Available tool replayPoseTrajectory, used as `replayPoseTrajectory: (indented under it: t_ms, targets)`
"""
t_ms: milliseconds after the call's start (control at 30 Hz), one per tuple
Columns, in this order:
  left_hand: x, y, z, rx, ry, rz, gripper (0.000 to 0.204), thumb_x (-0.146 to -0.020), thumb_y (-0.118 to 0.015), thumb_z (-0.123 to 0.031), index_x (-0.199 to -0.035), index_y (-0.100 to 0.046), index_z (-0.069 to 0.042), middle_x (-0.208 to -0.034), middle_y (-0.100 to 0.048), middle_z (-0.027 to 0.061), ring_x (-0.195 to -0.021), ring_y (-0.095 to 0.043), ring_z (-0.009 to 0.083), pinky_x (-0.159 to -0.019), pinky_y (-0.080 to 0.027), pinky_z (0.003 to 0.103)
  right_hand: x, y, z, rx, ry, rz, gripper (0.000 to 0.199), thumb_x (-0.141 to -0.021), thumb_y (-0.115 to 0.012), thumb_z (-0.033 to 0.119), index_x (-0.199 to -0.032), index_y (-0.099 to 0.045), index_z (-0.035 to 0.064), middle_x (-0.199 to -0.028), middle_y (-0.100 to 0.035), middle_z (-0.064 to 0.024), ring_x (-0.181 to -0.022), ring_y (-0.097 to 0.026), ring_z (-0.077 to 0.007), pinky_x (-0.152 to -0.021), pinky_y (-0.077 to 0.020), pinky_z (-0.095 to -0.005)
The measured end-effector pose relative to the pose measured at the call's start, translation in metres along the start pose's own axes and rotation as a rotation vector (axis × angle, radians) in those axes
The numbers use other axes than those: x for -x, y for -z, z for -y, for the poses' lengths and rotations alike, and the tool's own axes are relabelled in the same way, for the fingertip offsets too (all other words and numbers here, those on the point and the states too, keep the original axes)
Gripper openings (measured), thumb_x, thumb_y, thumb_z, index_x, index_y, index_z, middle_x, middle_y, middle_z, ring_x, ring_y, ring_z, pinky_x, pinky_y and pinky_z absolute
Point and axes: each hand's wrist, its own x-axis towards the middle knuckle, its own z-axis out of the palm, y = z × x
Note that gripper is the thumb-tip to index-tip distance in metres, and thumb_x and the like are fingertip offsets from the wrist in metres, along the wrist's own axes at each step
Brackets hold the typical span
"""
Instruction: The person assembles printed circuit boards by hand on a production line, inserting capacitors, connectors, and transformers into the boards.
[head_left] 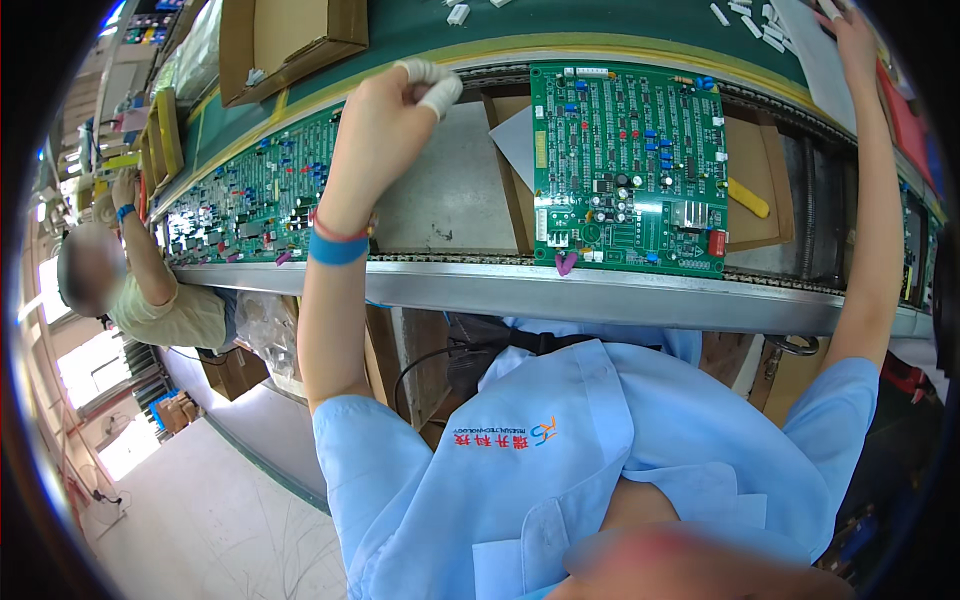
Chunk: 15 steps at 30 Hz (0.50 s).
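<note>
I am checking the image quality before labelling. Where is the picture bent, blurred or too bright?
Head view: the conveyor rail bends with the fisheye, and the corners are black. The bottom edge is blurred. Daylight at lower left washes out the floor. The green circuit board and left hand are sharp; the right hand lies near the distorted rim.

board (629,165): green, flat on the conveyor, full of small parts, just in front of the person | white parts (748,18): small, scattered on green counter, far side, under the right hand (853,32)
</note>
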Motion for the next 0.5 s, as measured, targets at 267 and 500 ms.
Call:
replayPoseTrajectory:
  t_ms: [267, 500]
  targets:
    - [-0.058, -0.018, 0.001, -0.152, -0.229, -0.418, 0.028, -0.085, -0.069, -0.019, -0.104, -0.063, 0.001, -0.090, -0.069, 0.0192, -0.085, -0.067, 0.0343, -0.073, -0.052, 0.040, 0.091, -0.038, 0.141, -0.565, -0.533, 0.696, 0.024, -0.086, -0.068, 0.010, -0.108, -0.066, -0.0015, -0.093, -0.068, -0.0063, -0.075, -0.063, -0.0106, -0.060, -0.0514, -0.0207]
    - [-0.053, -0.015, -0.018, -0.161, -0.215, -0.360, 0.037, -0.086, -0.068, -0.019, -0.114, -0.060, 0.003, -0.095, -0.069, 0.0209, -0.089, -0.067, 0.0340, -0.076, -0.052, 0.040, 0.161, -0.063, 0.181, -0.170, -0.022, 0.988, 0.028, -0.085, -0.069, 0.013, -0.111, -0.065, 0.0033, -0.095, -0.066, -0.0040, -0.084, -0.062, -0.0133, -0.075, -0.0484, -0.0266]
